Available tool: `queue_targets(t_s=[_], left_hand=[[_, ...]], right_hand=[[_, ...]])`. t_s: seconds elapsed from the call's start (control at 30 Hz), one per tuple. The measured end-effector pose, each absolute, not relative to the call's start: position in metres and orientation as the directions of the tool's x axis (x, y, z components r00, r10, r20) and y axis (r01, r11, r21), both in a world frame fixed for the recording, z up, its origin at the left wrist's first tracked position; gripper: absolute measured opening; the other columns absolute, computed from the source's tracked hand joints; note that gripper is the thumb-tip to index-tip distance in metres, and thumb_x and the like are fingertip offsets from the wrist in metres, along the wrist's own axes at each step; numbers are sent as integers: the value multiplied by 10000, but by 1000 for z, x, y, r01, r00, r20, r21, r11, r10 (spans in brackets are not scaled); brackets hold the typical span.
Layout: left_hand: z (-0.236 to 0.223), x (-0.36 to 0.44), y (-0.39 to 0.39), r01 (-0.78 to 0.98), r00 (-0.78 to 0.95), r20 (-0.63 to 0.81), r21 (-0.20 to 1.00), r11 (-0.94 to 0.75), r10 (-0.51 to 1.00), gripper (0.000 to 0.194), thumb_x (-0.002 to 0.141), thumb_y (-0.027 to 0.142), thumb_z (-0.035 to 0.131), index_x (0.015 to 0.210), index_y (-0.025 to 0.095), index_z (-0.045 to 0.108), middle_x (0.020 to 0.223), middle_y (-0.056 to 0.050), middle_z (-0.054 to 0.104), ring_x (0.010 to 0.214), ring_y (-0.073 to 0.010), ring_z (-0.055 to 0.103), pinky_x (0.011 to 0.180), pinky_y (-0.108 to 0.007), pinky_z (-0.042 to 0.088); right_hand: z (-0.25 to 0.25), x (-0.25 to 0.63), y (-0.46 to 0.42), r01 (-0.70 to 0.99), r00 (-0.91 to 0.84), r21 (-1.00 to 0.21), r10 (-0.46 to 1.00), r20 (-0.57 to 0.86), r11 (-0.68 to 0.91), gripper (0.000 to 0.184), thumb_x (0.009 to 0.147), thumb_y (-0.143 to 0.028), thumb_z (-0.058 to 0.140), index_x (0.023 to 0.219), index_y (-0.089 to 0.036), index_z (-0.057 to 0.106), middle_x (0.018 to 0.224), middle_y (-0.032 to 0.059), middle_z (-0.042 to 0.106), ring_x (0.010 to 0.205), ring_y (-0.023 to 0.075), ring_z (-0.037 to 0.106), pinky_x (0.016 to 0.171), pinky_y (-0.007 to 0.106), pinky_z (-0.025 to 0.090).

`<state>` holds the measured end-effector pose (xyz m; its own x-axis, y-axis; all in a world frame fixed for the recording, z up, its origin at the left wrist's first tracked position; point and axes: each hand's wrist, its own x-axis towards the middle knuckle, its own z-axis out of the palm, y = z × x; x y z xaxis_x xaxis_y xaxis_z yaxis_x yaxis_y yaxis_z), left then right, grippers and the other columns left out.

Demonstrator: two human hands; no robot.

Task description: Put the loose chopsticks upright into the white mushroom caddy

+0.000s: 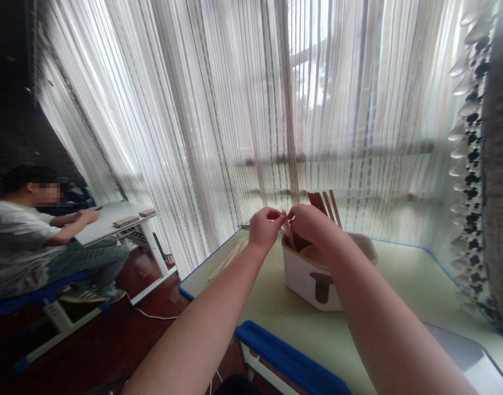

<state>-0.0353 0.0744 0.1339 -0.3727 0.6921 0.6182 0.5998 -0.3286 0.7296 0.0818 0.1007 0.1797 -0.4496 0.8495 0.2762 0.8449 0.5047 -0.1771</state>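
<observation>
Over the left end of a white box with a brown rim [300, 280], my two hands come close together. My left hand [266, 226] is closed in a pinch at the upper end of a few thin pale wooden sticks [289, 235], which slant down into the box. Against the same sticks, my right hand [308, 220] has its fingers closed at their top, partly hidden by the hand itself. Several reddish-brown chopsticks [333, 208] stand upright in the box behind my right hand. More thin pale sticks [229, 259] lie loose on the table to the left.
The pale table [260, 299] has a blue edge. A grey flat object [461, 351] lies at its right front. A blue bar [288, 354] runs nearby. Sheer curtains [218, 109] hang behind. At left, a person [21, 236] sits at a white table [107, 222].
</observation>
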Motion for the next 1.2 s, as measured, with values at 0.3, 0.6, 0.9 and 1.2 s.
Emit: queue_targets(t_s=[0.3,0.6,0.9,1.2], left_hand=[[126,-35,74,590,-345,619,728,-350,706,227,661,355,651,754,147,644,730,-55,659,658,-141,591,609,-258,444],[102,-70,49,610,-489,610,750,-257,623,448,747,487,521,1040,154,584,858,-71,652,657,-125,574,633,-251,441],[26,-191,27,689,-613,324,666,286,721,317,651,412,605,846,167,654,873,-95,658,777,-202,589,684,-298,427],[-7,-216,27,731,-492,334,659,174,804,290,679,392,574,854,185,677,824,-59,672,741,-166,598,687,-264,443]], right_hand=[[192,80,95,886,-413,-160,897,155,436,304,738,-265,579,1018,-173,653,867,124,659,777,228,611,658,294,438],[204,86,51,767,-455,-202,738,498,609,273,809,-272,457,985,-159,633,882,110,640,880,236,564,743,325,400],[146,15,30,536,-621,-319,621,479,782,305,837,-266,391,1081,-202,563,916,64,647,817,179,574,688,256,393],[25,-30,49,535,-741,-230,582,334,813,392,868,-254,337,1234,-191,463,1224,100,498,1078,206,466,901,307,328]])
